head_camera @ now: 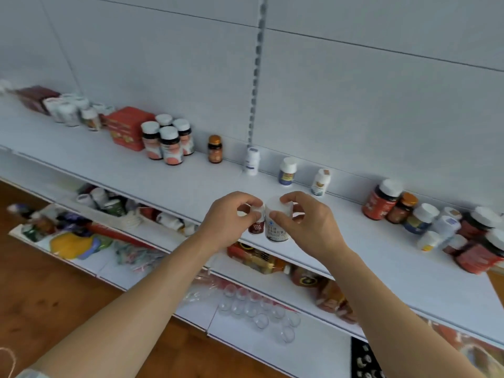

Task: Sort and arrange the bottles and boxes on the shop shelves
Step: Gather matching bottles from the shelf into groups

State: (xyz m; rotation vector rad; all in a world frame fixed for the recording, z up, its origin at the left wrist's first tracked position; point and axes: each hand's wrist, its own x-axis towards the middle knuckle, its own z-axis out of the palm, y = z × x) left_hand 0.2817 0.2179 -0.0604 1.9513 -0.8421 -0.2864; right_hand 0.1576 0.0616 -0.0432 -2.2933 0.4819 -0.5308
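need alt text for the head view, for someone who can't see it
Over a white shelf, a person's left hand grips a small red bottle by its cap and the right hand grips a larger white bottle, the two touching side by side. More bottles stand along the shelf, with red boxes at the left.

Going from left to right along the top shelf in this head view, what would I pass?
Dark red box → white bottles → orange-red box → four white-capped bottles → amber bottle → white bottle → blue-labelled bottle → small white bottle → jumbled bottles at right.
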